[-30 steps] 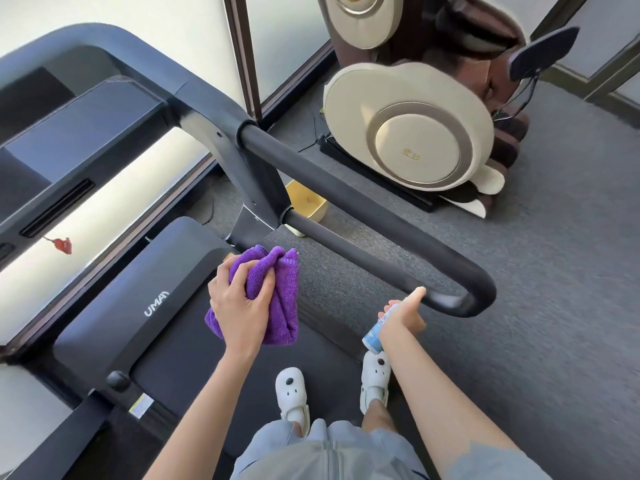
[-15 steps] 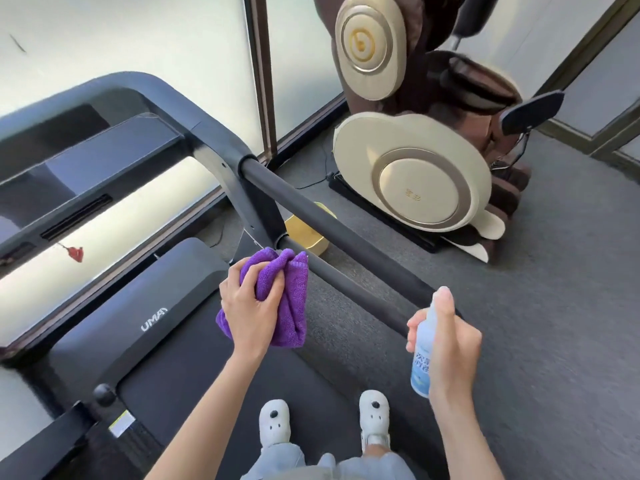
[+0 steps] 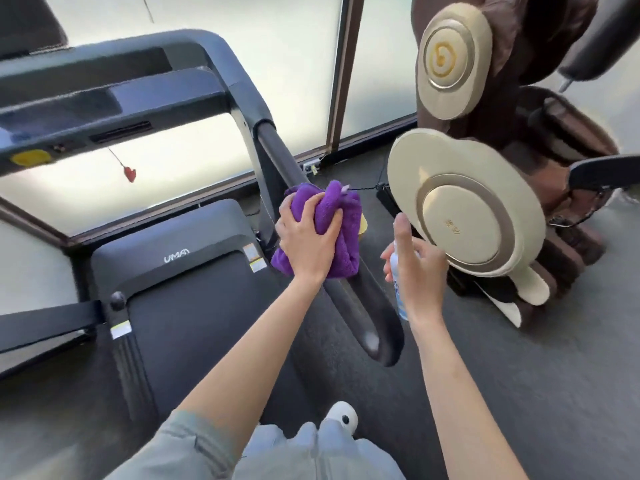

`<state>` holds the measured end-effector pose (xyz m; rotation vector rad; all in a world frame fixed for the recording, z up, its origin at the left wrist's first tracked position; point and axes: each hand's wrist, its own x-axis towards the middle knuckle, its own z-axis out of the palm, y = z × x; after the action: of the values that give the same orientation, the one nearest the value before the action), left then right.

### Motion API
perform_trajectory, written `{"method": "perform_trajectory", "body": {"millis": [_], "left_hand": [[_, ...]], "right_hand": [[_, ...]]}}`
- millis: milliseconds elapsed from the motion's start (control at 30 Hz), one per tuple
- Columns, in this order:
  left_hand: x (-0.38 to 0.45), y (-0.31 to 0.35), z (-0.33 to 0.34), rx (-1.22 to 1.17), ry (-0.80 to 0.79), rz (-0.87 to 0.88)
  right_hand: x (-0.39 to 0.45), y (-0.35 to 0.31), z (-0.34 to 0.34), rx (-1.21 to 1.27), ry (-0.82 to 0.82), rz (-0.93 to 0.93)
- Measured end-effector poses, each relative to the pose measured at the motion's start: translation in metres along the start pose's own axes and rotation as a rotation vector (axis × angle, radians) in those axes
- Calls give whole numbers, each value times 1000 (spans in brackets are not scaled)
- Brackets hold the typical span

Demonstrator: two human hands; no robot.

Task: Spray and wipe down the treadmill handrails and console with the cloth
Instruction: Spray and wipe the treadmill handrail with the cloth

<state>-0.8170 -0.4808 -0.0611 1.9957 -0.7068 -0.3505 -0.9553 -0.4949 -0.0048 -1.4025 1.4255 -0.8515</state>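
Both hands are busy: the left hand (image 3: 306, 242) clamps the bunched purple microfibre cloth (image 3: 332, 225) onto the black padded right handrail (image 3: 349, 289), while the right hand (image 3: 420, 268) grips the white spray bottle (image 3: 398, 289). Loosely bunched cloth could slip off the rail.

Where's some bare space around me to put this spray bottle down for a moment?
The grey carpet right of the handrail and in front of the massage chair is bare. So is the treadmill belt by the shoe. Beside the purple cloth both hands crowd the rail.
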Motion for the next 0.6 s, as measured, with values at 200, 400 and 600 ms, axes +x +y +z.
{"method": "perform_trajectory", "body": {"millis": [200,400,600], "left_hand": [[-62,4,26,-36,-77,-92],[-1,21,24,48,-70,-214],[75,19,18,144,-71,-245]], "right_hand": [[6,16,-19,33,-85,1],[22,16,-6,13,-125,21],[44,12,12,9,-126,35]]}}
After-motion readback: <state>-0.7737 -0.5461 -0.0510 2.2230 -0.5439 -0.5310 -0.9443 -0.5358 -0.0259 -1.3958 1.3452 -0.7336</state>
